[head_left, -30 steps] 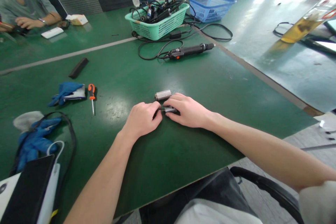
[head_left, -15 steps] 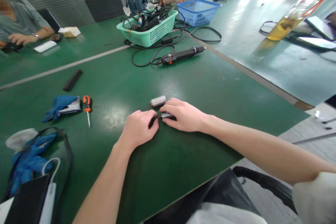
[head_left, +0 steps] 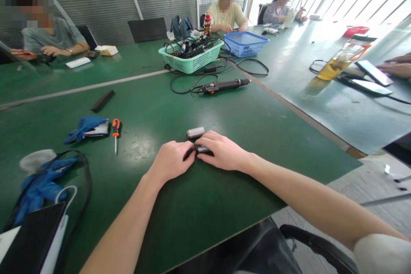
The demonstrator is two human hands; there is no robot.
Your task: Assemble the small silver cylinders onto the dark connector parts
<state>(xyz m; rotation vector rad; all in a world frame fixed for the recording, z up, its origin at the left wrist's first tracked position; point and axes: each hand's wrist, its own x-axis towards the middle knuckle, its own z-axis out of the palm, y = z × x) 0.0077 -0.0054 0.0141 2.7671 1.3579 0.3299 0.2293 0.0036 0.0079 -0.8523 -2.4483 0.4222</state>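
My left hand (head_left: 173,160) is closed round a small black part (head_left: 189,153) near the front of the green table (head_left: 154,113). Just to its right, my right hand (head_left: 223,150) grips a small grey metal cylinder (head_left: 203,149) with a dark end, its fingers curled over it. The black part and the cylinder meet or nearly meet between the hands; the fingers hide the exact contact. A second silver cylinder (head_left: 195,132) lies on the table just beyond my right fingertips.
An orange-handled screwdriver (head_left: 116,130), blue gloves (head_left: 88,128) and a black bar (head_left: 102,101) lie left. Beyond my hands are a corded black power screwdriver (head_left: 224,86), a filled green basket (head_left: 192,60) and a blue basket (head_left: 245,45). A bottle (head_left: 335,64) stands right. People sit around.
The view has tilted up, showing more of the people and room. Between my hands, the black part and the grey cylinder have come closer together.
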